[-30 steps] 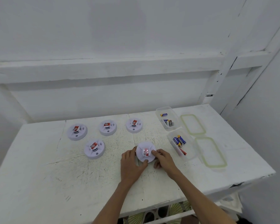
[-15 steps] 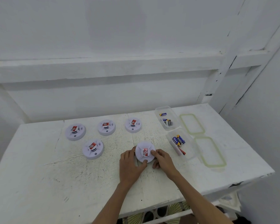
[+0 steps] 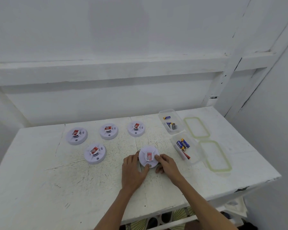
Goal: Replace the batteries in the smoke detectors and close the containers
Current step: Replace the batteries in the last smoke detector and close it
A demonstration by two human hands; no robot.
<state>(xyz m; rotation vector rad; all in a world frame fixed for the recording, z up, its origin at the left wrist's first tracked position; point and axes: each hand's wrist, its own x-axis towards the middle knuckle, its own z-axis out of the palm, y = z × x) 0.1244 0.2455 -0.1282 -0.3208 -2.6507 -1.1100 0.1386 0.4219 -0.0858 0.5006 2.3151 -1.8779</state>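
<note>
1. Smoke detector [image 3: 148,157], the round white plastic one with a red label on top, lies in the lower centre of the frame on the scratched white wooden table [image 3: 40,180], between my two hands.
2. My left hand [image 3: 132,171] grips its left rim with curled fingers, the thumb at the near edge. My right hand [image 3: 166,164] holds the right side, fingertips clamped just beside the label.
3. Compared with one second ago, almost nothing has changed: same grip, same place. I judge that the cover is not yet open, so this battery step is only beginning.
4. Four other round white detectors [image 3: 95,153] wait at centre left.
5. At the right, two clear plastic containers [image 3: 194,161] with blue-and-yellow batteries [image 3: 182,144] stand open, and their green-rimmed lids [image 3: 214,156] lie beside them.
6. Writing on the labels and batteries is too small to read.
</note>
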